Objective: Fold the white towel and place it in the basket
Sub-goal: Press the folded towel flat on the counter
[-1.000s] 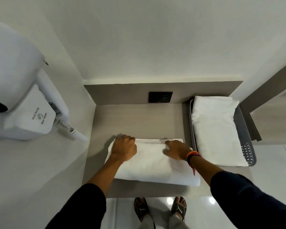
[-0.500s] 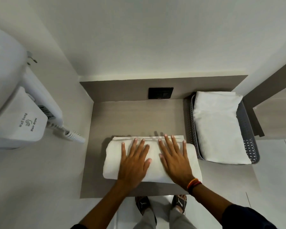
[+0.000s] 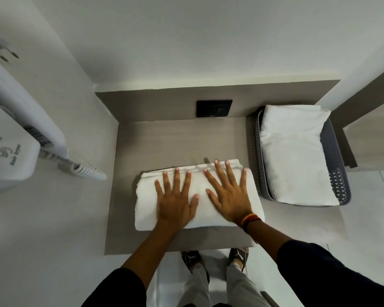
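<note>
A white towel [image 3: 146, 200], folded into a thick rectangle, lies on the grey-brown countertop [image 3: 175, 140] near its front edge. My left hand [image 3: 175, 200] lies flat on the towel's left half, fingers spread. My right hand [image 3: 228, 196] lies flat on its right half, fingers spread, with a red and orange band on the wrist. Neither hand grips anything. To the right stands a grey perforated basket [image 3: 338, 173] that holds another folded white towel [image 3: 295, 156].
A white wall-hung hair dryer [image 3: 16, 138] with a coiled cord [image 3: 87, 171] sticks out from the left wall. A black socket plate [image 3: 214, 108] sits on the back panel. My feet in sandals [image 3: 194, 260] show below the counter edge.
A second ago both hands were curled at the towel's far edge. They then spread flat on top and have stayed pressed there, sliding slightly right.
</note>
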